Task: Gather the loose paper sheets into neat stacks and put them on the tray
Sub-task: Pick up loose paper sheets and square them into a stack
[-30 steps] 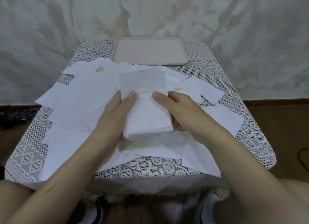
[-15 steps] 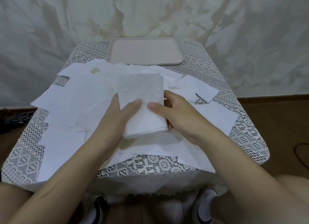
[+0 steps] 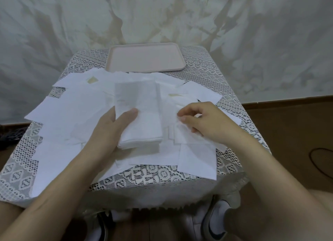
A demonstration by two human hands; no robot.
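- A pale pink rectangular plastic tray point(image 3: 144, 58) sits at the far end of a small table covered with a white lace cloth point(image 3: 153, 176).
- The neat stack of white paper sheets point(image 3: 142, 121) is on the near side of the tray, apart from it and roughly in line with its middle, above the scattered paper.
- The left hand point(image 3: 115, 130) grips that stack at its left edge. The thumb lies across the top, and the other fingers are hidden underneath.
- The right hand point(image 3: 201, 123) is nearer than the tray's right corner and just right of the stack, so the two hands are apart. Its fingers are bent and the tips pinch the edge of one thin, translucent white sheet point(image 3: 191, 136).
- Many loose white paper sheets point(image 3: 68, 105) overlap across the cloth from the tray's near rim towards the person, and the farthest ones touch that rim.
- A pair of white shoes point(image 3: 216, 221) shows under the table edge farthest from the tray.
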